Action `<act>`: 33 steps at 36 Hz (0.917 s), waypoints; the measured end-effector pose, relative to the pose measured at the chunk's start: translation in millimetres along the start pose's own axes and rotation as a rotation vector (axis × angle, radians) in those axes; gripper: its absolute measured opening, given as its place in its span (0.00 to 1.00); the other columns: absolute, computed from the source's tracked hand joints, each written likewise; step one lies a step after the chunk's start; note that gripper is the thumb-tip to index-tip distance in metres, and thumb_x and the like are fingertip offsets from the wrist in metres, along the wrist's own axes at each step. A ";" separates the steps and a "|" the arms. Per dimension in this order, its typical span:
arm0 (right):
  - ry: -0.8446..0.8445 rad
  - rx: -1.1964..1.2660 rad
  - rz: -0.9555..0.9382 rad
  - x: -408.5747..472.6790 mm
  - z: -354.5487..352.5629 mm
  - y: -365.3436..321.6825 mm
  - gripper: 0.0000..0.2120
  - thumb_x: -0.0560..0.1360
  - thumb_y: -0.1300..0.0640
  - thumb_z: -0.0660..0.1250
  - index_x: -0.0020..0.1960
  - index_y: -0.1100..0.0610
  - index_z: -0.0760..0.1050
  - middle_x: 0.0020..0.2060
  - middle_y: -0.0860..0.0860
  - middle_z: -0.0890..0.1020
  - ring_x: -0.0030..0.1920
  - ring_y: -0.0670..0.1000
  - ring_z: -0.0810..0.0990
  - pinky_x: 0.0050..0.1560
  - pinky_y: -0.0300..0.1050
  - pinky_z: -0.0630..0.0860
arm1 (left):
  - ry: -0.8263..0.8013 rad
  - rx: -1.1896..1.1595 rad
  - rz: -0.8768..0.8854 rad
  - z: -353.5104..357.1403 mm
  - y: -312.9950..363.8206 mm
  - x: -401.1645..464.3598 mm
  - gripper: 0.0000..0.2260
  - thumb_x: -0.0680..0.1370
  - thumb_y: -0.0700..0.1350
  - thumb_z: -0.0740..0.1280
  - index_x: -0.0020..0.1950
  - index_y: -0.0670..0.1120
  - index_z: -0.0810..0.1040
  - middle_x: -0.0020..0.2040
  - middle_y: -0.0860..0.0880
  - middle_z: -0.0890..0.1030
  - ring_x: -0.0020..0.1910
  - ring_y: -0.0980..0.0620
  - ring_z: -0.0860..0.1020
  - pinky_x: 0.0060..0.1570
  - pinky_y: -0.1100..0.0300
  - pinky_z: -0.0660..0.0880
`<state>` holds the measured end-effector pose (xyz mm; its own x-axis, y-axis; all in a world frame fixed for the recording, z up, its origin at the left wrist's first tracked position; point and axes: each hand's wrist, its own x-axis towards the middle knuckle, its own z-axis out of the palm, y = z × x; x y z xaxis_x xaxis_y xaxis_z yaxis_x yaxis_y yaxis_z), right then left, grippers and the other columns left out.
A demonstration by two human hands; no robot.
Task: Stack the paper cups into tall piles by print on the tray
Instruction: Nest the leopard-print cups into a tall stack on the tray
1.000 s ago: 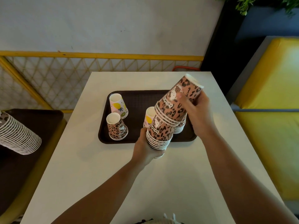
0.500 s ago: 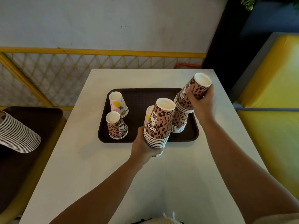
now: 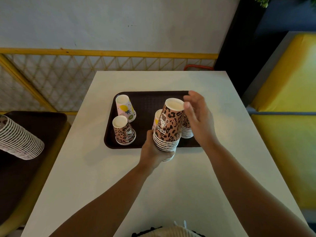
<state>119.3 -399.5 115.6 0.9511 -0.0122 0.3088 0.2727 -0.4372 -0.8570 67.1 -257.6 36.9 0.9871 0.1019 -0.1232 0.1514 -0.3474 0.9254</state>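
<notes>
My left hand (image 3: 154, 153) grips the bottom of a pile of upside-down leopard-print cups (image 3: 168, 127), held at the near edge of the dark brown tray (image 3: 147, 100). My right hand (image 3: 196, 117) hovers open beside the pile's top, fingers spread, holding nothing. Behind that hand a second leopard pile (image 3: 187, 132) stands on the tray, mostly hidden. A pink fruit-print cup (image 3: 157, 118) peeks out behind the held pile. One fruit-print cup (image 3: 125, 107) and one leopard cup (image 3: 123, 130) stand upside down at the tray's left.
The tray lies on a white table (image 3: 119, 177). At the left, a long tilted pile of cups (image 3: 18, 139) rests on another dark tray (image 3: 42, 122). A yellow seat (image 3: 287, 117) is at the right, a yellow lattice fence (image 3: 68, 69) behind.
My right hand set its leopard cups down on the tray's right pile, let go and opened. It now sits beside the top of the pile held in my left hand.
</notes>
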 end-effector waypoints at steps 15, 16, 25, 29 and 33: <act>-0.140 -0.013 0.082 -19.8 11.5 -10.2 0.29 0.66 0.47 0.73 0.63 0.52 0.69 0.55 0.47 0.79 0.57 0.46 0.77 0.58 0.47 0.76 | 0.019 0.001 0.023 -3.5 5.5 -5.4 0.38 0.60 0.41 0.80 0.64 0.46 0.65 0.55 0.53 0.77 0.54 0.52 0.77 0.51 0.58 0.76; -0.127 -0.014 0.078 -19.9 11.0 -11.5 0.28 0.66 0.47 0.73 0.63 0.52 0.69 0.55 0.47 0.79 0.57 0.46 0.77 0.57 0.45 0.76 | 0.022 0.000 0.026 -3.9 5.5 -5.4 0.38 0.60 0.41 0.80 0.64 0.46 0.65 0.55 0.52 0.77 0.54 0.52 0.77 0.51 0.58 0.75; -0.020 -0.006 0.042 -7.6 3.2 -25.7 0.24 0.69 0.52 0.73 0.62 0.56 0.70 0.48 0.44 0.77 0.48 0.40 0.75 0.40 0.23 0.72 | 0.034 -0.015 0.018 -3.9 5.6 -3.9 0.38 0.59 0.41 0.81 0.64 0.47 0.66 0.57 0.50 0.78 0.57 0.49 0.77 0.56 0.50 0.76; 0.005 0.060 0.065 1.3 -0.2 -29.2 0.21 0.69 0.52 0.72 0.59 0.55 0.73 0.47 0.44 0.79 0.47 0.41 0.78 0.43 0.26 0.75 | 0.035 -0.010 0.007 -4.1 5.0 -2.4 0.38 0.59 0.42 0.81 0.64 0.48 0.66 0.57 0.51 0.78 0.57 0.48 0.77 0.56 0.50 0.76; 0.059 0.149 0.095 8.9 -4.8 -32.7 0.21 0.70 0.51 0.72 0.60 0.57 0.73 0.49 0.45 0.81 0.50 0.44 0.81 0.49 0.42 0.80 | 0.038 -0.017 0.014 -6.2 3.7 -1.3 0.36 0.60 0.42 0.81 0.63 0.48 0.66 0.54 0.53 0.77 0.56 0.50 0.77 0.54 0.52 0.76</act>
<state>118.1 -389.6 148.4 0.9646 -0.1016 0.2434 0.2047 -0.2936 -0.9337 66.0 -253.2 42.6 0.9864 0.1327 -0.0972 0.1367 -0.3332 0.9329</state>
